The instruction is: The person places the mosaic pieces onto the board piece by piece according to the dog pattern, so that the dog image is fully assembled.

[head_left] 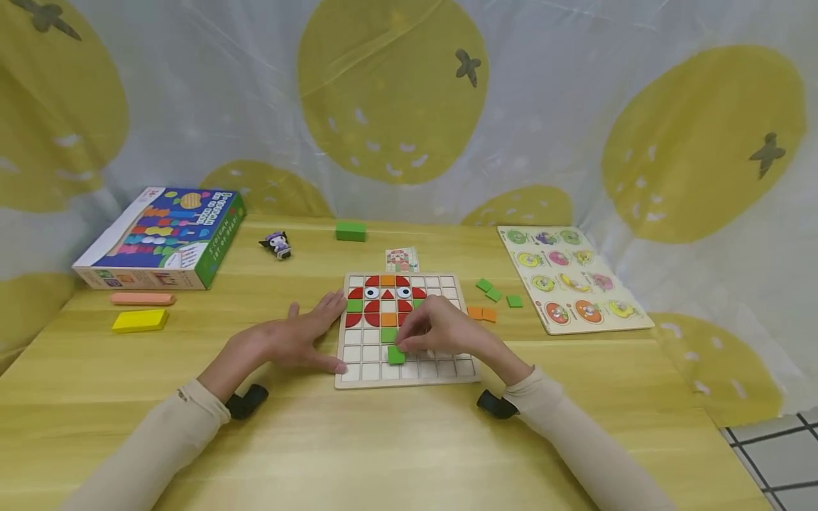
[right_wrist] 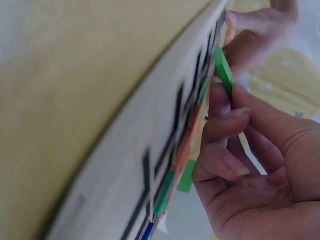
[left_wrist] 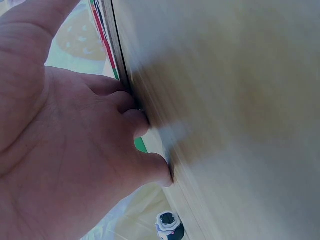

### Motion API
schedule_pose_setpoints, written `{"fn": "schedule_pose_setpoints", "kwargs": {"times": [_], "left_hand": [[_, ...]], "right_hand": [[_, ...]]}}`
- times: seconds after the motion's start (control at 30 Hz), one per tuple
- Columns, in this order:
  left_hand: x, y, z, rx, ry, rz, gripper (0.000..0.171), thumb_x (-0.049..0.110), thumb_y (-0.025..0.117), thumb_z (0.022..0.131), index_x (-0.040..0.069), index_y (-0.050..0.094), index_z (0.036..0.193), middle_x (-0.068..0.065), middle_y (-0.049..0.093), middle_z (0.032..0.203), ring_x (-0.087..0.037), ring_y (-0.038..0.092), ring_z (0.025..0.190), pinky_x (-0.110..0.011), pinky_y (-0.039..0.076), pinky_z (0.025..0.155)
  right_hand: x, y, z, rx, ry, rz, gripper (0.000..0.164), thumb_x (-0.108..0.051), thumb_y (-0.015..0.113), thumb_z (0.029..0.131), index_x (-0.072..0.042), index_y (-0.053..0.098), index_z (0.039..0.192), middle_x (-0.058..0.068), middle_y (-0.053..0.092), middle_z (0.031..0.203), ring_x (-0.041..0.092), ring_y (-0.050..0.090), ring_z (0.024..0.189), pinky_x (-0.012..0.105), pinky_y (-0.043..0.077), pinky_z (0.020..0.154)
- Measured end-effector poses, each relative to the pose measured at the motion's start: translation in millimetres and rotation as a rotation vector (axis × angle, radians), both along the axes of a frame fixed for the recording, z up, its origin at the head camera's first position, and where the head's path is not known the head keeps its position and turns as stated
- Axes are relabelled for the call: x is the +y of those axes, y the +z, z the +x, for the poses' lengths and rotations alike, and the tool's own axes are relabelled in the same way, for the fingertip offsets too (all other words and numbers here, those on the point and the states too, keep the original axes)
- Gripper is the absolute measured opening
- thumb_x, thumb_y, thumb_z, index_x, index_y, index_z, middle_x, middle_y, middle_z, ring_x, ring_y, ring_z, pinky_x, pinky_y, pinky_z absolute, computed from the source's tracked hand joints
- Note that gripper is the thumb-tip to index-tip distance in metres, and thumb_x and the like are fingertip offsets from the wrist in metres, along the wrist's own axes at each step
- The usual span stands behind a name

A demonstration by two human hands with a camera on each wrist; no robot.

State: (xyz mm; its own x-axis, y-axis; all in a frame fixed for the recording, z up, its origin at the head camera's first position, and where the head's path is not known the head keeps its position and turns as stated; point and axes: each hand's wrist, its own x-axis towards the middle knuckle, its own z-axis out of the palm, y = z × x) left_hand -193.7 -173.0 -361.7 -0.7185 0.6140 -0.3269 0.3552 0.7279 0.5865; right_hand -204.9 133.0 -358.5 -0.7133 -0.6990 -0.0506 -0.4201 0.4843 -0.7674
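Note:
Over a wooden grid board [head_left: 441,370], my right hand [head_left: 441,326] pinches a green square tile [head_left: 396,355] between thumb and finger. The tile [right_wrist: 223,70] is held tilted above the grid in the right wrist view. Red, orange and green pieces with two eye tiles form a face-like pattern on the board's upper part, and a green tile [head_left: 388,335] sits below it. My left hand [head_left: 297,339] rests at the board's left edge, thumb by the lower corner and fingers by the upper side. A small pattern card [head_left: 402,260] lies behind the board.
Loose green tiles [head_left: 493,294] and orange tiles [head_left: 482,314] lie right of the board. A fruit puzzle board [head_left: 543,284] is farther right. At left are a toy box [head_left: 160,238], an orange block [head_left: 142,299], a yellow block [head_left: 140,321], a figurine [head_left: 277,245] and a green block [head_left: 351,231].

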Motion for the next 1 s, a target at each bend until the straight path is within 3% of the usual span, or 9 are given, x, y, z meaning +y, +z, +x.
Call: {"fn": "schedule_pose_setpoints", "kwargs": {"times": [0.17, 0.47, 1.0], "left_hand": [[5, 2.3, -5.6, 0.010, -0.006, -0.015, 0.120, 0.053, 0.078, 0.097, -0.003, 0.003, 0.171, -0.022, -0.009, 0.180, -0.043, -0.009, 0.166, -0.078, -0.013, 0.122], [4, 1.8, -12.1, 0.011, -0.012, -0.024, 0.120, 0.053, 0.078, 0.097, -0.003, 0.001, 0.171, -0.022, -0.010, 0.180, -0.043, -0.010, 0.166, -0.077, -0.013, 0.122], [1, 0.7, -2.7, -0.018, -0.002, -0.015, 0.119, 0.052, 0.078, 0.098, -0.004, 0.002, 0.171, -0.023, -0.010, 0.179, -0.043, -0.010, 0.166, -0.078, -0.013, 0.121]], "right_hand": [[-1, -0.3, 0.0, 0.075, -0.044, 0.037, 0.003, -0.008, 0.085, 0.094, -0.007, 0.086, 0.096, -0.005, 0.080, 0.086, 0.009, 0.064, 0.075, 0.023, 0.055, 0.072], [-7, -0.9, 0.7, 0.126, -0.085, 0.037, 0.004, -0.009, 0.083, 0.096, -0.007, 0.086, 0.097, -0.005, 0.079, 0.085, 0.009, 0.060, 0.074, 0.022, 0.050, 0.069], [-8, -0.6, 5.6, 0.077, -0.048, 0.043, 0.007, -0.009, 0.082, 0.097, -0.006, 0.086, 0.102, -0.003, 0.081, 0.091, 0.008, 0.063, 0.077, 0.022, 0.053, 0.071]]}}
